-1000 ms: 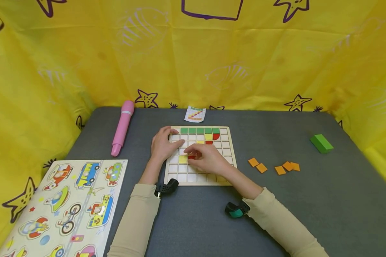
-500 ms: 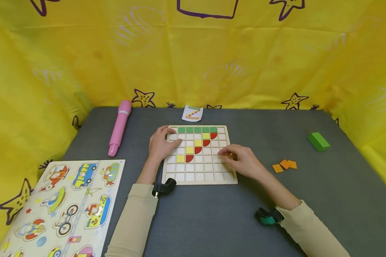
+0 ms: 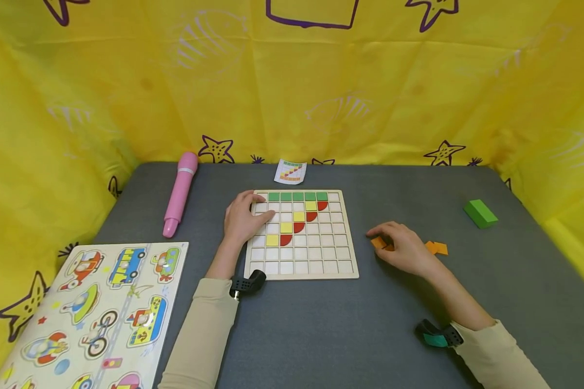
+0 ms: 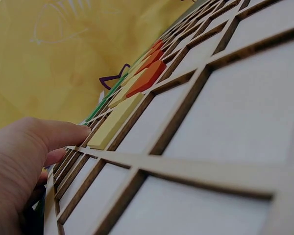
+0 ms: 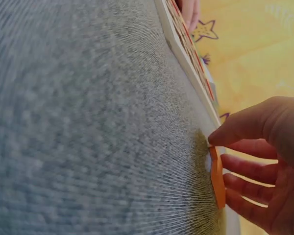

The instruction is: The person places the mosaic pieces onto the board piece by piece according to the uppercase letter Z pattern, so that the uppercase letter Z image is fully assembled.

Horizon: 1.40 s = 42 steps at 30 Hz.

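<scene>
A wooden grid board [image 3: 321, 274] lies mid-table, with a row of green squares [image 3: 298, 196] near its far edge. Yellow squares [image 3: 272, 240] and red quarter-round tiles [image 3: 285, 240] run diagonally across it. At the board's far left corner rests my left hand [image 3: 243, 219], thumb and fingertips on the surface; in the left wrist view the other fingers are partly hidden. Right of the board, my right hand [image 3: 403, 247] is over orange square tiles [image 3: 378, 242]. The right wrist view shows its thumb and loosely bent fingers beside an orange tile [image 5: 216, 178] on the table.
A small pattern card [image 3: 290, 172] lies beyond the board. Left are a pink microphone-shaped toy [image 3: 180, 194] and a vehicle picture puzzle [image 3: 126, 297]. More orange tiles [image 3: 440, 248] and a green block [image 3: 480, 214] lie to the right. Yellow cloth [image 3: 292, 97] surrounds the table.
My right hand has left the diagonal of tiles on the board and moved right to the loose orange tiles. A red tile it covered now shows. The left hand stays at the board's corner.
</scene>
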Each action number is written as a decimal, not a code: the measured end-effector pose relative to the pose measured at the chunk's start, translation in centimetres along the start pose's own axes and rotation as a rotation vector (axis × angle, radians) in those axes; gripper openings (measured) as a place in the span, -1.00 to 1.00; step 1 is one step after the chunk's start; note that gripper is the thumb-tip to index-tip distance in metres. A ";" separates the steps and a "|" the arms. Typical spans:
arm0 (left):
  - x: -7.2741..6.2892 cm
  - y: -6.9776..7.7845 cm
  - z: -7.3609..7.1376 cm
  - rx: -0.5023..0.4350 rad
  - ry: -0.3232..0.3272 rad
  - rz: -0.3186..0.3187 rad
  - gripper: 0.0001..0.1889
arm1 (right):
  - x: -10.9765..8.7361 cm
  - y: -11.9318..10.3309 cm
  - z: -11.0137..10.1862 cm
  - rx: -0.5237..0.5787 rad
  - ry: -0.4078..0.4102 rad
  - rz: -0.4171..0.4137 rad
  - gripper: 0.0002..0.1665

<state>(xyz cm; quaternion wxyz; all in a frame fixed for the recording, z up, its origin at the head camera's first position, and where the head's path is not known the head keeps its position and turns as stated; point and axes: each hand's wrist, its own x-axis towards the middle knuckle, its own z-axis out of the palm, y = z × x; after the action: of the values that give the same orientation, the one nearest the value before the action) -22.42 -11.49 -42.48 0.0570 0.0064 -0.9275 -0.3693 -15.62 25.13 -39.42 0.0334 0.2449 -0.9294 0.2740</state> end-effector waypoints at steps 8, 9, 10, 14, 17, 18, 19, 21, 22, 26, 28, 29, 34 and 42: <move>0.0 -0.1 0.0 0.009 0.006 -0.001 -0.56 | 0.5 0.0 0.4 0.011 0.017 0.029 -0.70; 0.0 -0.1 0.0 0.008 0.006 0.000 -0.56 | 0.6 0.0 0.5 0.010 0.022 0.034 -0.69; 0.0 -0.2 0.1 0.008 0.006 0.003 -0.56 | 0.6 0.0 0.5 0.010 0.025 0.042 -0.68; 0.0 -0.1 0.1 0.000 0.008 0.007 -0.56 | 0.5 0.2 0.3 0.009 0.015 0.057 -0.63; 0.0 -0.1 0.1 -0.003 0.010 0.011 -0.57 | 0.3 0.4 0.1 0.015 -0.004 0.047 -0.62; 0.0 -0.1 0.1 -0.003 0.010 0.012 -0.57 | 0.3 0.4 0.1 0.019 -0.009 0.042 -0.62; 0.0 -0.1 0.1 -0.003 0.011 0.013 -0.56 | 0.3 0.4 0.0 0.023 -0.011 0.036 -0.63; 0.0 -0.1 0.1 -0.002 0.012 0.013 -0.57 | 0.4 0.5 0.1 0.023 -0.007 0.032 -0.64; 0.0 -0.1 0.1 -0.003 0.013 0.010 -0.57 | 0.5 0.5 0.1 0.019 -0.002 0.033 -0.65; 0.0 -0.1 0.1 -0.001 0.012 0.004 -0.57 | 0.4 0.7 0.3 0.006 0.011 0.051 -0.65; 0.0 0.0 0.1 0.000 0.011 0.000 -0.56 | 0.3 0.8 0.3 0.004 0.015 0.054 -0.64; 0.0 0.0 0.1 0.002 0.010 0.000 -0.56 | 0.3 0.8 0.3 0.007 0.016 0.053 -0.64; 0.0 0.1 0.1 0.007 0.012 -0.001 -0.56 | 0.6 0.4 0.6 0.026 0.034 0.052 -0.67; -0.1 0.1 0.1 0.006 0.016 0.001 -0.56 | 2.0 -1.9 1.7 0.142 0.014 0.087 -0.66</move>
<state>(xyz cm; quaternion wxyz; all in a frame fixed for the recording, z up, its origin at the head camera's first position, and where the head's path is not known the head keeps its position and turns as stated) -22.36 -11.28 -42.49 0.0647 0.0092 -0.9281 -0.3665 -16.33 22.01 -39.60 0.0106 0.2043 -0.9172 0.3419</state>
